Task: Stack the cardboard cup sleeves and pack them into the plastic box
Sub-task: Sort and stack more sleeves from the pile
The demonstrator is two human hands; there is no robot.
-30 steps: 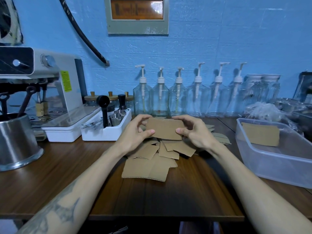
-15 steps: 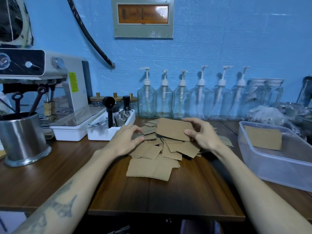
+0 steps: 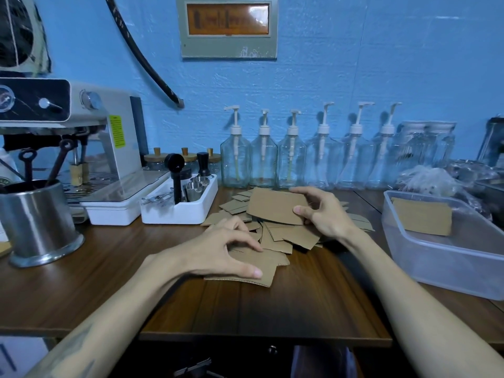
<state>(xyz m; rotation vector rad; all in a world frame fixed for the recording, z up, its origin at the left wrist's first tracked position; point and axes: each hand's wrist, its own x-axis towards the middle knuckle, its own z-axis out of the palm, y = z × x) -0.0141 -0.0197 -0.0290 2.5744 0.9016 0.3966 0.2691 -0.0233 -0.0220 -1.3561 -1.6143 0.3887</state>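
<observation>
Currently: right hand (image 3: 324, 214) pinching one cardboard sleeve (image 3: 275, 204), raised above loose sleeve pile (image 3: 281, 236) on wooden counter (image 3: 272, 309). Left hand (image 3: 221, 249) curled, thumb and fingertips gripping nearest flat sleeve (image 3: 263, 264). Plastic box (image 3: 441, 260) at right, one sleeve (image 3: 421, 219) inside.

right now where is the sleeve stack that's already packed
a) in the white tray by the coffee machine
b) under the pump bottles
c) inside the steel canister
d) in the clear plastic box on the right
d: a sleeve stack leans on the far wall inside the plastic box, while the right hand holds another stack over the pile.
</observation>
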